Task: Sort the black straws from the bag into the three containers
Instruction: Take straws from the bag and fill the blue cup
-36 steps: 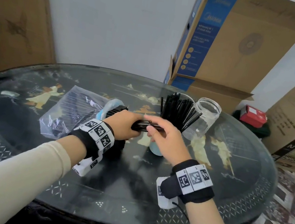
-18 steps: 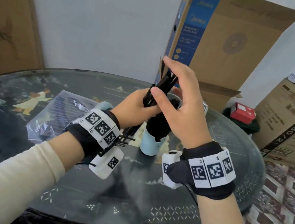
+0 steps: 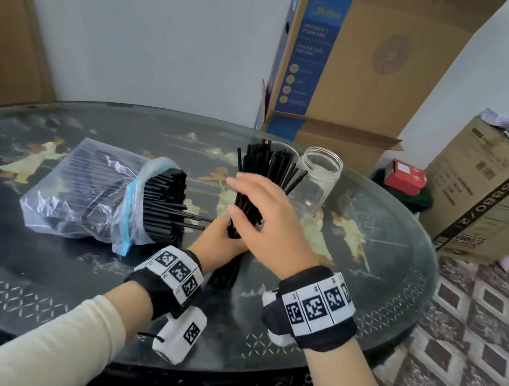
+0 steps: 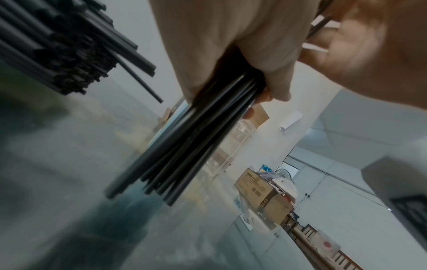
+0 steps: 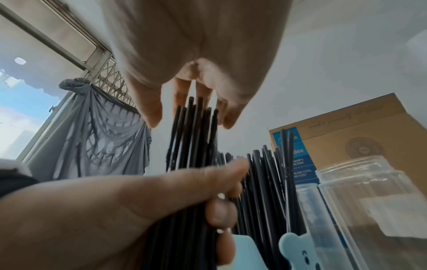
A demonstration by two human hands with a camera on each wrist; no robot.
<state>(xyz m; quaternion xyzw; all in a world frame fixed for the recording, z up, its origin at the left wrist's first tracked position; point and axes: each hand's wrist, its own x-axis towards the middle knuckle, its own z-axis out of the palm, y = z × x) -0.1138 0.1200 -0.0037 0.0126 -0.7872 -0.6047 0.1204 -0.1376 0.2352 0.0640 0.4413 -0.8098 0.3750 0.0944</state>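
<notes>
My left hand [image 3: 221,238] grips a bundle of black straws [image 3: 237,224] held upright, its lower ends down at the glass tabletop [image 3: 367,280]. In the left wrist view its fingers [image 4: 272,87] curl round the bundle [image 4: 196,137]. My right hand [image 3: 260,207] hovers flat over the bundle's tips [image 5: 196,113], fingers [image 5: 152,113] straight, holding nothing. A clear zip bag [image 3: 87,190] lies to the left with many black straws [image 3: 166,201] sticking out of its mouth. Behind my hands, more straws [image 3: 268,164] stand in a light blue bear cup [image 5: 300,252]. An empty clear jar [image 3: 317,176] stands to its right.
The round dark table [image 3: 28,272] has a painted glass top; its edge runs close to my forearms. A tall cardboard fan box [image 3: 371,60] leans behind the table. A second carton [image 3: 490,200] and a red box [image 3: 406,175] sit on the floor at the right.
The bundle came down from in front of the fan box to stand at the tabletop. My right hand let go of it and now spreads flat above its tips.
</notes>
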